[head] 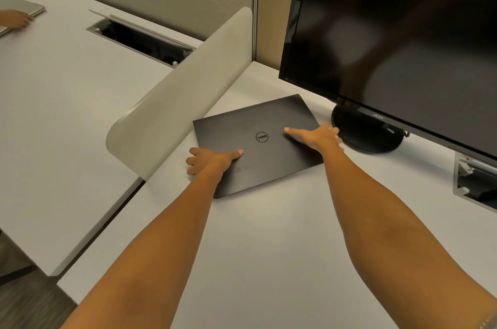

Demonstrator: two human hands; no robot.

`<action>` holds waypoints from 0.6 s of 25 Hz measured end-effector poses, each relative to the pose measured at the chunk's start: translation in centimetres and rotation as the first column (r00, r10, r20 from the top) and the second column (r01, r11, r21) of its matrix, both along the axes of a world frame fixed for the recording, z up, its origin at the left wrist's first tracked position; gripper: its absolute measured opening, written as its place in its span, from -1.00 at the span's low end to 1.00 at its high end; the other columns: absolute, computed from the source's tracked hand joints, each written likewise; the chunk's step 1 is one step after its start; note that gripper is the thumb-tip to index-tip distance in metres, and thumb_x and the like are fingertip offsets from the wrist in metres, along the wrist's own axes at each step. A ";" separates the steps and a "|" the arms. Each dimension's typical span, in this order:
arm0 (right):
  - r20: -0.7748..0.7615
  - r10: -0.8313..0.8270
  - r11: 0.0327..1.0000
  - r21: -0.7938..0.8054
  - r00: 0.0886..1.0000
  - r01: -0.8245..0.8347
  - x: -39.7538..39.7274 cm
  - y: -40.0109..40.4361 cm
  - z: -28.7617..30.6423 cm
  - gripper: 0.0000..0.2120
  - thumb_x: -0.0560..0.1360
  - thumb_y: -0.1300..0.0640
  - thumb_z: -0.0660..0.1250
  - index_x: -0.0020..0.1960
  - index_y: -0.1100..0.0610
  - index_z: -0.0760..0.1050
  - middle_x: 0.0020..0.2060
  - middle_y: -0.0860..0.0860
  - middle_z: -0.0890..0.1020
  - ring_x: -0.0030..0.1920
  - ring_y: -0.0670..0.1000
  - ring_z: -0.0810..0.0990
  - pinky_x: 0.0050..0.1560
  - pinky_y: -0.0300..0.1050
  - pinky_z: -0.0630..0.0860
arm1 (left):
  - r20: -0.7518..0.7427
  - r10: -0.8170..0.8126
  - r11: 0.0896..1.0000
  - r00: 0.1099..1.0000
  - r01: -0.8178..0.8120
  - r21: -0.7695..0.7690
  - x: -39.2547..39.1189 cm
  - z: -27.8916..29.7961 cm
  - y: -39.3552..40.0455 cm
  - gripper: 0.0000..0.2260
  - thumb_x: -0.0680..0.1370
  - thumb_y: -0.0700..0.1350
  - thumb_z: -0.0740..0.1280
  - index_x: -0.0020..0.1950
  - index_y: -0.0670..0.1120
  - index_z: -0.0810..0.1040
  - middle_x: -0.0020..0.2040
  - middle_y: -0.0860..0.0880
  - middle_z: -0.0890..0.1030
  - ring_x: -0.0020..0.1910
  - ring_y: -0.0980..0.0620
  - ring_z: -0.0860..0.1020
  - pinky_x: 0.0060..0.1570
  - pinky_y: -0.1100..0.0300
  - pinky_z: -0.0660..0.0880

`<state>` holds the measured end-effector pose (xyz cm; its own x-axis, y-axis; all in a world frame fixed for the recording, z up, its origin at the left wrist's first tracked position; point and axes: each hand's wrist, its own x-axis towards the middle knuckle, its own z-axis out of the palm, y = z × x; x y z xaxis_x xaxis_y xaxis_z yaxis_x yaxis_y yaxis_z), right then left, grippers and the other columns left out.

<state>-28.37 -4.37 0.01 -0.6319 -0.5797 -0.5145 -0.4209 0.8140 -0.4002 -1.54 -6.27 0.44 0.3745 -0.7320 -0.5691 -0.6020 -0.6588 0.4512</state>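
Note:
A closed black laptop [258, 124] with a round logo lies flat on the white desk [282, 234], turned at an angle. My left hand [208, 160] grips its left edge, thumb on the lid and fingers curled down over the side. My right hand [320, 135] grips its right edge near the monitor base, thumb stretched across the lid and fingers wrapped over the edge.
A large dark monitor [398, 33] on a round black base [365, 132] stands close to the right. A curved beige divider [183, 97] rises at the left. Beyond it, another person's hand [16, 18] rests by a silver laptop [22, 6]. Open cable hatches [139, 41] sit behind.

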 end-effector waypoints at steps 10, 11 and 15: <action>0.189 0.048 0.999 -0.027 0.981 -0.043 -1.5 7.1 -1.0 0.03 0.25 -0.51 0.40 0.42 0.22 0.37 0.37 0.18 0.49 0.25 0.22 0.50 0.10 0.09 0.45 | -0.064 -0.211 0.958 0.975 0.220 0.184 4.5 1.6 2.3 0.22 0.09 0.29 0.68 0.53 -0.17 0.15 0.45 -0.17 0.37 0.37 -0.24 0.45 0.06 -0.15 0.48; 0.192 0.058 0.998 -0.023 0.980 -0.054 -1.5 8.2 -0.8 0.02 0.27 -0.52 0.37 0.43 0.21 0.37 0.38 0.18 0.48 0.28 0.22 0.50 0.14 0.10 0.45 | -0.070 -0.248 0.940 0.966 0.257 0.225 4.6 2.0 2.9 0.20 0.09 0.29 0.68 0.52 -0.17 0.18 0.44 -0.17 0.39 0.35 -0.25 0.46 0.02 -0.15 0.49; 0.265 0.019 0.994 -0.108 0.964 0.010 -0.9 13.6 -0.1 -0.01 0.30 -0.54 0.30 0.46 0.14 0.36 0.37 0.13 0.49 0.27 0.20 0.52 0.19 0.09 0.47 | -0.194 -0.292 0.908 0.937 0.335 0.252 4.8 2.6 5.6 0.21 0.05 0.24 0.71 0.52 -0.17 0.22 0.43 -0.16 0.43 0.32 -0.24 0.50 0.17 -0.22 0.56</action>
<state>-29.23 9.27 -0.07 -0.4784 -0.6433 -0.5978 -0.2910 0.7584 -0.5833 3.27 -0.64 3.04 0.0472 -0.6029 -0.7965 -0.7383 -0.5581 0.3787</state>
